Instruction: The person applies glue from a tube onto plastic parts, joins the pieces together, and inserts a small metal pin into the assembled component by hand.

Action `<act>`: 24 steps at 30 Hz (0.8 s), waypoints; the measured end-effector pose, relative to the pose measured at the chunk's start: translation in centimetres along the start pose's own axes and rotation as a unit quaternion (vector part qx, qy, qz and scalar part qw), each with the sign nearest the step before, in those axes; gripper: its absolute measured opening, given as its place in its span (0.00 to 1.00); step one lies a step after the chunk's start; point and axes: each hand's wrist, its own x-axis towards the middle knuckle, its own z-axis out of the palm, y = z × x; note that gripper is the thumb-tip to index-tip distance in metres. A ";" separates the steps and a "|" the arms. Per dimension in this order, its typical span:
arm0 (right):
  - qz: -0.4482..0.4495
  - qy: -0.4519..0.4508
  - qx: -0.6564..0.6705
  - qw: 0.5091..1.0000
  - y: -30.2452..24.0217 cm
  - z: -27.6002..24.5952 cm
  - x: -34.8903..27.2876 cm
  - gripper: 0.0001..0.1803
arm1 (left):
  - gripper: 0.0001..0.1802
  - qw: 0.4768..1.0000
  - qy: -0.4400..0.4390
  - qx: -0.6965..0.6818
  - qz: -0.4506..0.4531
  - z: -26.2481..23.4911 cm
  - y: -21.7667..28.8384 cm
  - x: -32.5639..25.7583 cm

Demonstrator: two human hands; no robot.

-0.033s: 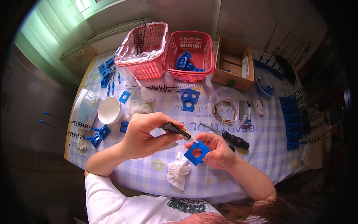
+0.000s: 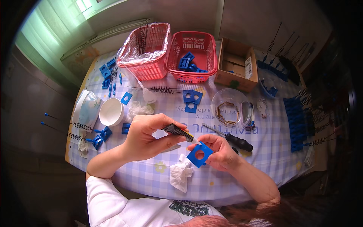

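My left hand (image 2: 145, 137) pinching glue tube (image 2: 180, 132), nozzle touching blue square plate (image 2: 199, 154), my right hand (image 2: 221, 152) gripping plate, nothing shifted since before.

Both forearms enter from the lower edge of the frame and meet just below its centre. The left hand (image 2: 145, 138) comes from the lower left on a bare forearm with a white sleeve at the shoulder, palm turned inward, its fingers curled and pinched shut with the thumb underneath. The right hand (image 2: 221, 153) reaches in from the lower right, its fingers (image 2: 207, 140) bent in a pinch beside the left fingertips.
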 end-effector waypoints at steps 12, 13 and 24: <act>-0.007 -0.008 0.000 1.000 0.0 0.0 -0.1 0.28 | 0.10 1.000 0.001 -0.003 -0.001 0.0 0.1 0.0; -0.009 -0.017 -0.006 1.000 0.0 -0.1 -0.1 0.28 | 0.10 1.000 -0.001 0.000 -0.003 0.0 0.2 0.0; -0.006 -0.005 -0.009 1.000 0.0 -0.1 -0.1 0.28 | 0.09 1.000 0.003 0.002 -0.006 0.0 0.1 0.0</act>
